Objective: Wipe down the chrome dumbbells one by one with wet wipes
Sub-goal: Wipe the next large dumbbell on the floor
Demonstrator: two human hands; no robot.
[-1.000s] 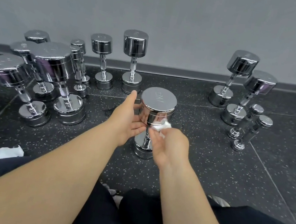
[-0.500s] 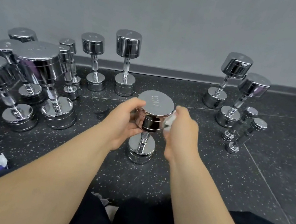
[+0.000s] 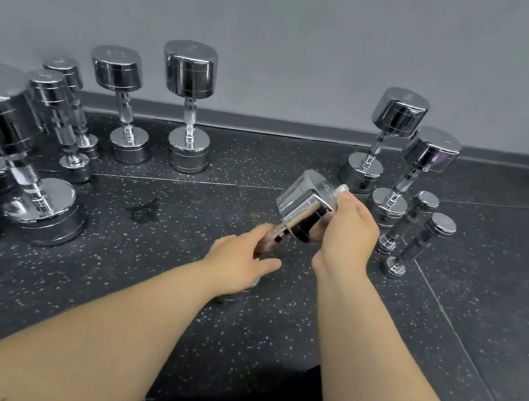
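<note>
Wiping the tilted dumbbell (image 3: pixel 304 199), low over the floor (image 3: pixel 172 289) between the standing dumbbells (image 3: pixel 190 67) left and right. Left hand (image 3: pixel 241 261) grips its handle; right hand (image 3: pixel 349 234) wraps the raised head, pinching a wet wipe (image 3: pixel 342 189) against the chrome. Next, likely: turn it, cover the remaining faces.

surface: we see dark speckled rubber floor (image 3: pixel 170 306) | on it: chrome dumbbells (image 3: pixel 187 153) standing on end, cluster left, two at back, four right | wet patch (image 3: pixel 145 212) mid-floor
</note>
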